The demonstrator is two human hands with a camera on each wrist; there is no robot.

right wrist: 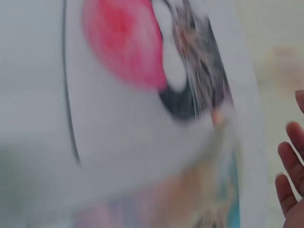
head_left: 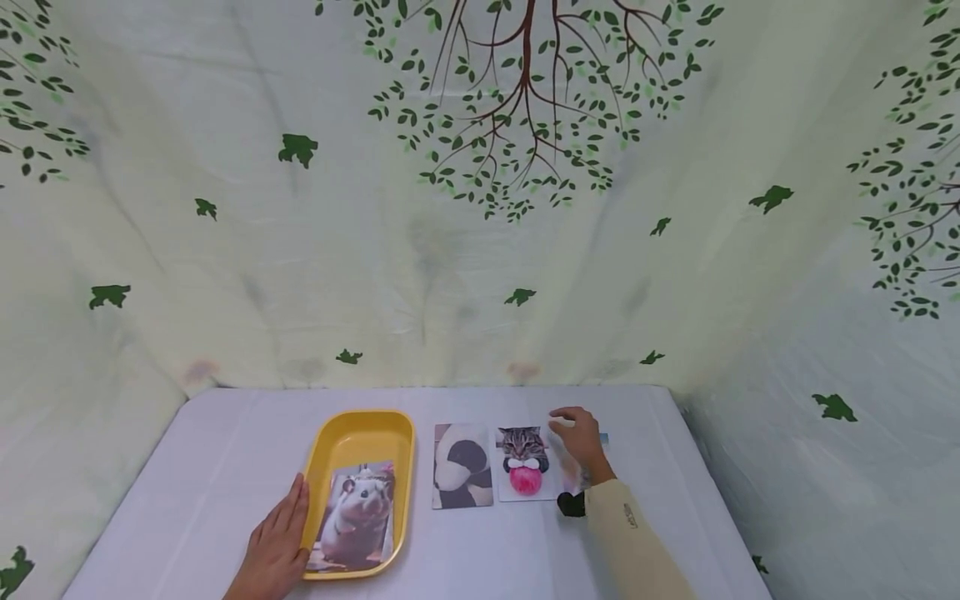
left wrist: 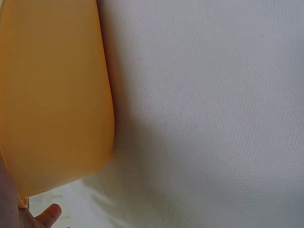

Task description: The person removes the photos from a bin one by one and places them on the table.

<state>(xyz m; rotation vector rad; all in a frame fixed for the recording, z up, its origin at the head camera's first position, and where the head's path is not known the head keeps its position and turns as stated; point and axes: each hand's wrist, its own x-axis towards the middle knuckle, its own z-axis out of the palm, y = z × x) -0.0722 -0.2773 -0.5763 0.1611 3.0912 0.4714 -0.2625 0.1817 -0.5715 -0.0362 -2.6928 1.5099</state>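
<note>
A yellow tray (head_left: 360, 433) sits on the white table and holds a hamster photo (head_left: 355, 515). My left hand (head_left: 279, 542) rests flat against the tray's left rim, fingers straight; the left wrist view shows the tray wall (left wrist: 52, 95) close up. To the right lie a black-and-white photo (head_left: 461, 465) and a cat photo with a pink ball (head_left: 524, 464). My right hand (head_left: 576, 442) lies over another photo (head_left: 602, 438) just right of the cat photo, mostly hiding it. In the blurred right wrist view the cat photo (right wrist: 142, 61) fills the frame with straight fingertips (right wrist: 289, 166) at the right edge.
The white table (head_left: 187, 483) ends at a leaf-patterned cloth backdrop (head_left: 480, 208) behind and on both sides. A small black object (head_left: 572, 504) sits at my right wrist. Bare cloth lies left of the tray and along the front edge.
</note>
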